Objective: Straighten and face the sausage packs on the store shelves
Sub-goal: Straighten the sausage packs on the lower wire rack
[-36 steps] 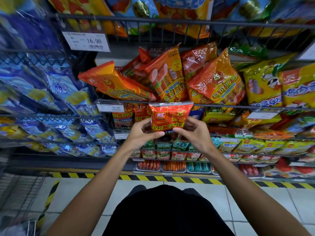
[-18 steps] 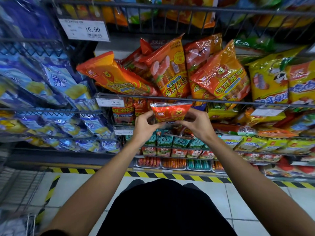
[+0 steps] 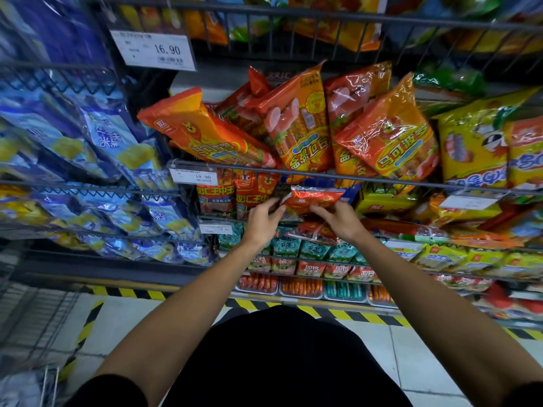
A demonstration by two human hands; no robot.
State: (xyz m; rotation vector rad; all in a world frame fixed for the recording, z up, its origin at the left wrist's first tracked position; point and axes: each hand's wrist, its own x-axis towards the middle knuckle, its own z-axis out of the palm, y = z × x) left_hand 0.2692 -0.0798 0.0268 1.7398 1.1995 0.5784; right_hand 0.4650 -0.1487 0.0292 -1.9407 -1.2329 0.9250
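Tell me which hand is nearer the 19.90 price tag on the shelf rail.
Left. The left hand grips the small red sausage pack just right of and below the 19.90 price tag; the right hand holds the pack's other side, farther right.

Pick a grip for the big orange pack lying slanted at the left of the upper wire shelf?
Take the big orange pack by its raised upper-left sealed edge, coming from the front-left. That flat corner sticks up free of neighbours; its lower end is wedged behind the shelf rail.

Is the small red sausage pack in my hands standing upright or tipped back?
Tipped back: the small red sausage pack shows its front foreshortened, top edge under the wire shelf rail.
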